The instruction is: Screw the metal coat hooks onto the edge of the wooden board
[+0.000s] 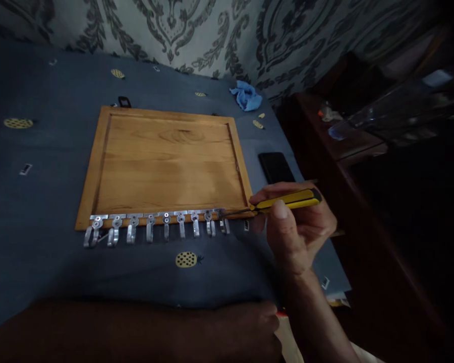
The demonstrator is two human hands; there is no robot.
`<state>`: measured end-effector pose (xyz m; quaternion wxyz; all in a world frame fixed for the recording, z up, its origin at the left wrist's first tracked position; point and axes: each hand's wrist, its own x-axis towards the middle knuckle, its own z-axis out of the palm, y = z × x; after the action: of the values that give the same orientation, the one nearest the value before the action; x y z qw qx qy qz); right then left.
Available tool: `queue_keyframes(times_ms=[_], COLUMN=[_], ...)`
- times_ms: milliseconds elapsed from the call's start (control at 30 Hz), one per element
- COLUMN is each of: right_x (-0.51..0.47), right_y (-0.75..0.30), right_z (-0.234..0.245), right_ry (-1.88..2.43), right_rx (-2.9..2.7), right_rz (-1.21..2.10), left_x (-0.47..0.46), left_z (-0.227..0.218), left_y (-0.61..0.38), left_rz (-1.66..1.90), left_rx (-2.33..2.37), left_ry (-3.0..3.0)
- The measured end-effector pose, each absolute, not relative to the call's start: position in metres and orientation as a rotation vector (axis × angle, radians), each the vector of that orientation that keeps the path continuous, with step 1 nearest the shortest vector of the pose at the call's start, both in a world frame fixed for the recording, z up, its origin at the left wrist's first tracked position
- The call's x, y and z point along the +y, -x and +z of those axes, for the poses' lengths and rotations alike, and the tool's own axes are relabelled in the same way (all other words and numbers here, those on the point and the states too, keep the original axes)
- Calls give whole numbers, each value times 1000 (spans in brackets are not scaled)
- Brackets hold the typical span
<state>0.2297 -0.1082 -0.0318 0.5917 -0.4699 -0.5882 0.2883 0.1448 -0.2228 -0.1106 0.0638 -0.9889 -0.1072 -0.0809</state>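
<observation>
A wooden framed board (170,161) lies flat in the middle of the head view. Along its near edge runs a metal rail of hooks (150,227). My right hand (302,234) is closed around a yellow and black screwdriver (287,200). Its thin shaft points left, the tip at or close to the rightmost hook; whether it touches a screw is too small to tell. In shadow at the bottom, my left hand (255,327) is closed, nearer to me than the board. A bit of red shows beside its fingertips, and what it holds, if anything, is unclear.
The board rests on a dark blue cloth (53,201) with a pineapple print. A black phone (276,167) lies right of the board, with a crumpled blue cloth (247,96) behind. Patterned fabric (170,30) rises at the back. Dark wooden furniture (325,126) stands right.
</observation>
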Motion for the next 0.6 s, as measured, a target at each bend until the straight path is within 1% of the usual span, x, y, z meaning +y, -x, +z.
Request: queue_keyframes(times_ms=[100,200,433,500,600], right_x=[-109,-110,-114,-114,-114], right_y=[-236,-236,-230,-228,-226], right_z=[-30,-29,-45,-48,-47], right_ry=[1022,1064,1041,1024,1016], right_rx=[-1406,-1445,-1465,-1482,-1462], right_rz=[769,729,361,316,345], left_x=[-221,-218,-215,-216,-217], left_z=[-110,-110,-106,-106,-107], left_y=[-145,-143,-139,-139,-138], left_rz=[-529,-628,-569,-563,-583], left_rx=[3,46,126,118,107], left_ry=[3082,3166,3236,3240,3243])
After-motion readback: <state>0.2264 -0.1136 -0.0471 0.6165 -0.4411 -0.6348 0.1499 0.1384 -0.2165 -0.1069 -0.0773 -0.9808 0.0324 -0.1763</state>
